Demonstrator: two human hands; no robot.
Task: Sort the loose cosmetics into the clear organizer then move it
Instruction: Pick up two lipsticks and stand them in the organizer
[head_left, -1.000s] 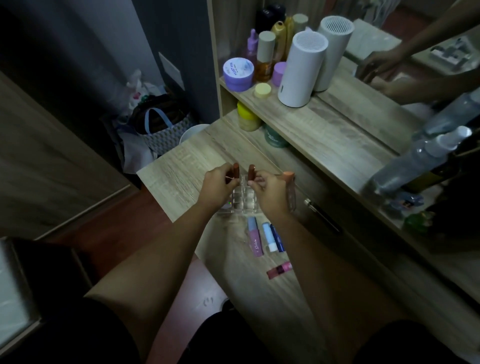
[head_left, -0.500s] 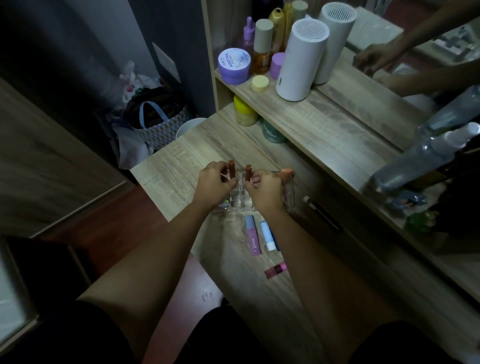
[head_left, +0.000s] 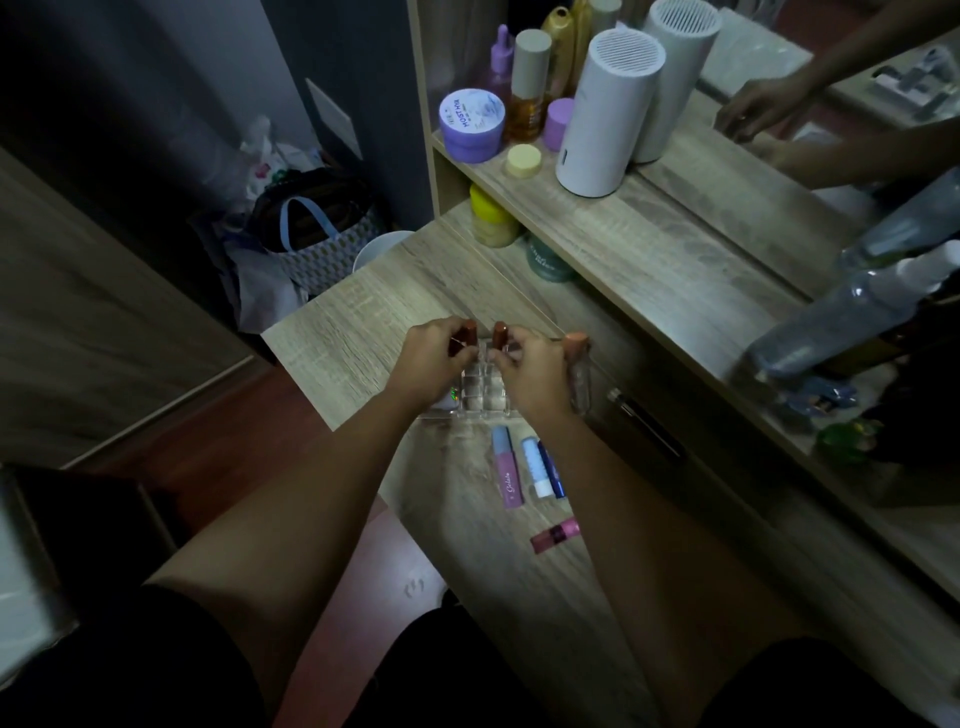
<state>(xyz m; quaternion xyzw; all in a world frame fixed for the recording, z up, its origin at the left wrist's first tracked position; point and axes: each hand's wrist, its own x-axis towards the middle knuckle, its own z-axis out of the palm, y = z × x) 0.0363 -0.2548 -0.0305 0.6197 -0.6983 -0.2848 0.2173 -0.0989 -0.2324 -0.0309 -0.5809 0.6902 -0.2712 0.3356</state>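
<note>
Left hand (head_left: 434, 358) and right hand (head_left: 530, 364) each pinch an upright brown lipstick (head_left: 470, 332) (long axis vertical) over the organizer (head_left: 480, 395).

A pale wood-grain pattern is being shown by the light desk top (head_left: 363, 322). Reddish-brown is being displayed by two upright tubes (head_left: 470, 332) over the colourless clear plastic organizer (head_left: 475, 397) (peach on a third cap (head_left: 576, 343)). Pink-and-lilac, white-and-blue and magenta are being worn by the loose tubes (head_left: 508, 470).
</note>
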